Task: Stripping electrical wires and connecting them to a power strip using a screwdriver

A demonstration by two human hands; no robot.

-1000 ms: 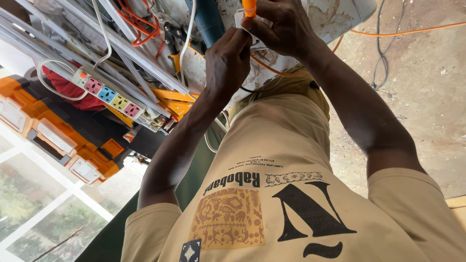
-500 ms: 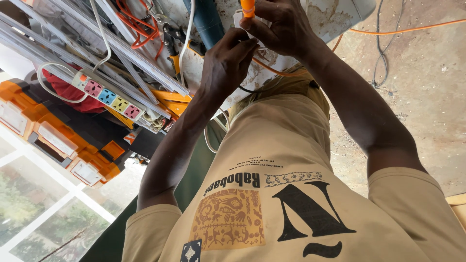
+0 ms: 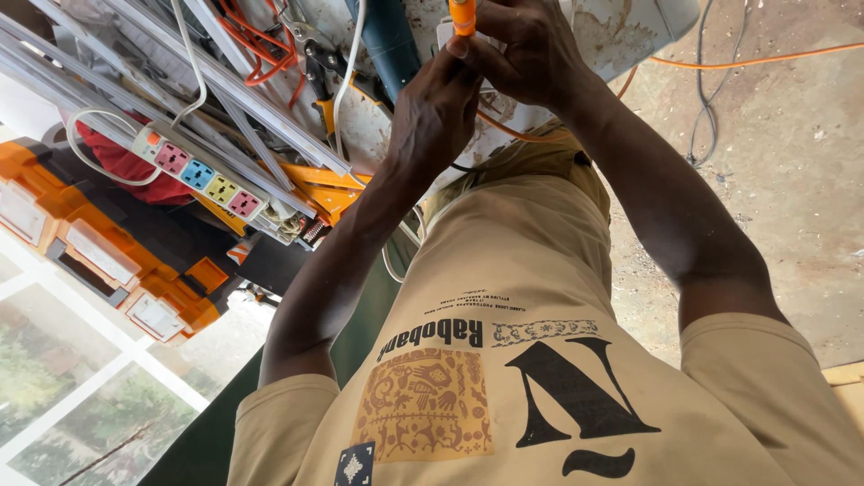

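Observation:
My left hand [image 3: 434,106] and my right hand [image 3: 533,52] meet at the top of the head view, over a dirty white board [image 3: 630,22]. An orange-handled tool [image 3: 463,15] stands between them. My right hand's fingers curl around it from the right. My left hand's thumb and fingertips pinch at its lower end, beside a small white piece [image 3: 445,32] that is mostly hidden. A thin orange wire [image 3: 513,133] runs under my right wrist. My beige printed shirt [image 3: 504,360] fills the lower part of the view.
To the left lie a white power strip with coloured sockets [image 3: 193,171], long grey strips [image 3: 234,90], coiled orange cable [image 3: 261,45], pliers [image 3: 317,56] and a blue-grey tool body [image 3: 391,45]. An orange and black case [image 3: 99,261] sits lower left. Cables [image 3: 706,90] cross the concrete floor [image 3: 783,198].

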